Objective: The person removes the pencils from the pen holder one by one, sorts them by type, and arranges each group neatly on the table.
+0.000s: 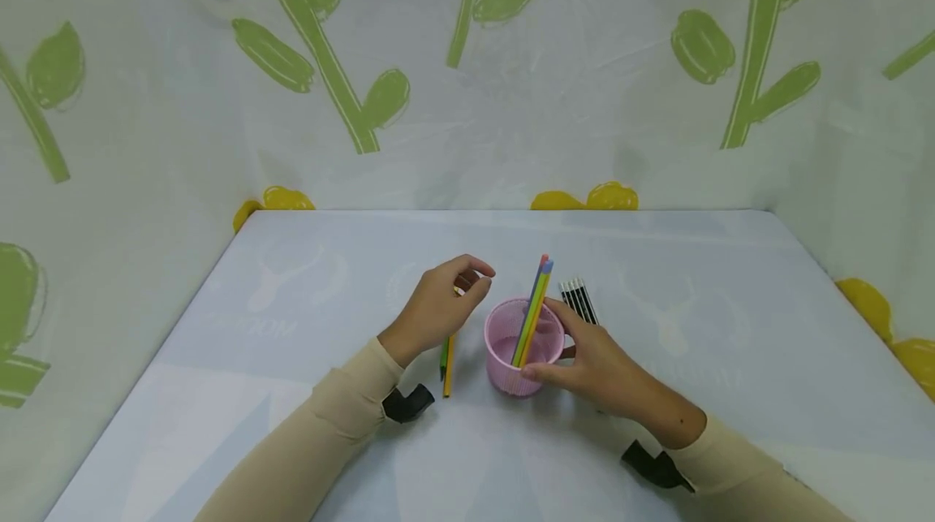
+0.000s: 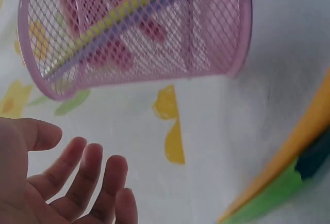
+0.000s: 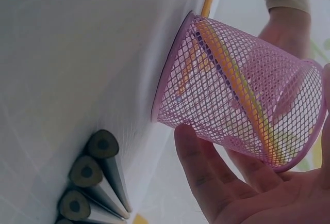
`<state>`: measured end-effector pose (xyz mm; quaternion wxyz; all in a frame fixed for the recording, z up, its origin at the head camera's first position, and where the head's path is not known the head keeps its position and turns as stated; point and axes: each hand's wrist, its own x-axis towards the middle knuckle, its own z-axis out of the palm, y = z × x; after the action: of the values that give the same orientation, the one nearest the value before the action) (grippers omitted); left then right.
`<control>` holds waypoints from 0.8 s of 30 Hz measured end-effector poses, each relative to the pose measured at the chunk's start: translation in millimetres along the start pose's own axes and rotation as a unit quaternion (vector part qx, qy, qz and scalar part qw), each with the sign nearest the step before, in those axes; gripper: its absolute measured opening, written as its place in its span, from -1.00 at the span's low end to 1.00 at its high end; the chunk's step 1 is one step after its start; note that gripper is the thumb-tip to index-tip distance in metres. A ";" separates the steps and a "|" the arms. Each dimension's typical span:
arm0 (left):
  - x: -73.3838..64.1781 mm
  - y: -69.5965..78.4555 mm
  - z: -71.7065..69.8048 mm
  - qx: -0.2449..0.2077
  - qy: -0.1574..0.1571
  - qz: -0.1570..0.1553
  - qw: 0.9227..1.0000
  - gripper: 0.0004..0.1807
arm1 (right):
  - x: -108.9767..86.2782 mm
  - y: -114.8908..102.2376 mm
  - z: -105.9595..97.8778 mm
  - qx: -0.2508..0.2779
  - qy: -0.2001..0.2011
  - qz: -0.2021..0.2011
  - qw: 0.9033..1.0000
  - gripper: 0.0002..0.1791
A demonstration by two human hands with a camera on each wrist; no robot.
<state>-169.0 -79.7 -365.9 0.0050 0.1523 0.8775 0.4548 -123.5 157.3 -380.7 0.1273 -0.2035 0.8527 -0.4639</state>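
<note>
Two hands: left hand (image 1: 441, 301) holds nothing, fingers loosely bent; right hand (image 1: 609, 368) grips pink mesh cup (image 1: 504, 372), thumb at rim. Just under left hand, green pencil (image 1: 442, 361) and orange pencil (image 1: 449, 372) lie left of cup, long axes pointing toward person; left hand nearer. Black pencils (image 1: 579, 300) beside right fingers.

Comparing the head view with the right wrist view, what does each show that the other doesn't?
Only the head view shows the upper ends of the coloured sticks rising above the pink mesh cup, and the right sleeve.

Only the right wrist view shows the flat ends of the dark pencils with their round cores.

Both show the cup held in the right hand, sticks leaning inside it, the dark pencils, and the left hand, partly behind the cup in the wrist view.
</note>
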 end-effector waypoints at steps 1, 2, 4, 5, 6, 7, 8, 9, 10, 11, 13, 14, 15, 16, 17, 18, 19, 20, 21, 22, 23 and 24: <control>-1.2 2.1 1.2 -0.005 0.002 0.007 1.000 -0.80 | 0.1 0.3 0.2 0.000 0.000 0.000 1.000 0.04; -2.4 4.3 2.3 -0.008 0.003 0.014 1.000 -0.81 | 0.2 0.4 0.1 0.001 -0.001 -0.001 1.000 0.04; -4.3 8.3 4.5 -0.013 0.003 0.030 0.999 -0.81 | 0.5 0.8 -0.6 0.002 -0.001 -0.007 1.000 0.03; -5.2 10.0 5.7 -0.013 0.002 0.037 0.999 -0.81 | 0.6 0.9 -0.9 0.000 -0.001 -0.009 1.000 0.03; -5.7 11.2 7.0 -0.014 0.000 0.043 0.999 -0.81 | 0.6 1.1 -1.2 0.000 0.000 -0.011 1.000 0.03; -6.3 12.3 8.1 -0.014 -0.004 0.048 0.999 -0.80 | 0.6 1.1 -1.5 -0.001 0.000 -0.014 1.000 0.03; -6.8 13.3 9.2 -0.013 -0.008 0.051 0.999 -0.80 | 0.4 1.0 -1.7 -0.001 0.001 -0.015 1.000 0.03; -7.3 13.9 10.1 -0.013 -0.012 0.053 0.998 -0.79 | 0.2 1.1 -1.8 -0.003 0.000 -0.018 1.000 0.02; -7.9 14.2 10.9 -0.012 -0.016 0.054 0.998 -0.79 | -0.1 1.1 -1.8 -0.004 0.000 -0.018 1.000 0.02; -8.5 14.9 11.5 -0.010 -0.018 0.057 0.998 -0.78 | -0.3 0.8 -1.9 -0.004 -0.001 -0.019 1.000 0.03; -9.3 16.1 12.2 -0.011 -0.021 0.059 0.998 -0.78 | -0.5 0.5 -1.8 -0.002 -0.002 -0.021 1.000 0.02; -9.7 16.6 12.6 -0.011 -0.022 0.061 0.998 -0.78 | -0.6 0.6 -1.7 -0.002 -0.003 -0.022 1.000 0.02; -9.8 16.8 13.0 -0.012 -0.023 0.064 0.998 -0.78 | -0.6 0.4 -1.6 -0.002 -0.003 -0.024 1.000 0.02; -10.0 17.2 13.5 -0.013 -0.025 0.065 0.997 -0.78 | -0.5 0.2 -1.6 -0.001 -0.002 -0.022 1.000 0.02; -10.2 17.6 14.0 -0.011 -0.027 0.068 0.997 -0.77 | -0.4 0.3 -1.6 -0.001 -0.002 -0.024 1.000 0.02; -10.2 17.3 14.6 -0.010 -0.029 0.067 0.997 -0.76 | -0.3 0.4 -1.5 0.000 -0.001 -0.024 1.000 0.02; -10.3 17.2 15.3 -0.009 -0.031 0.067 0.997 -0.75 | -0.2 0.5 -1.4 0.000 -0.001 -0.024 1.000 0.01; -10.5 16.9 15.9 -0.007 -0.034 0.066 0.997 -0.75 | -0.2 0.7 -1.2 0.000 -0.001 -0.023 1.000 0.02; -10.7 16.4 16.6 -0.005 -0.037 0.065 0.997 -0.75 | -0.3 0.9 -1.0 -0.001 -0.002 -0.022 1.000 0.02; -10.9 16.0 17.2 -0.002 -0.039 0.064 0.997 -0.75 | -0.2 1.3 -0.8 -0.001 -0.002 -0.021 1.000 0.01; -11.2 15.8 17.6 0.000 -0.040 0.063 0.997 -0.74 | -0.2 1.7 -0.6 0.001 -0.003 -0.022 1.000 0.01; -11.1 15.5 18.1 0.001 -0.041 0.063 0.997 -0.74 | -0.2 2.0 -0.5 0.003 -0.003 -0.023 1.000 0.01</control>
<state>-151.7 -59.9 -365.5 0.0120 0.2255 0.8657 0.4467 -124.0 158.7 -382.1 0.1195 -0.2244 0.8460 -0.4686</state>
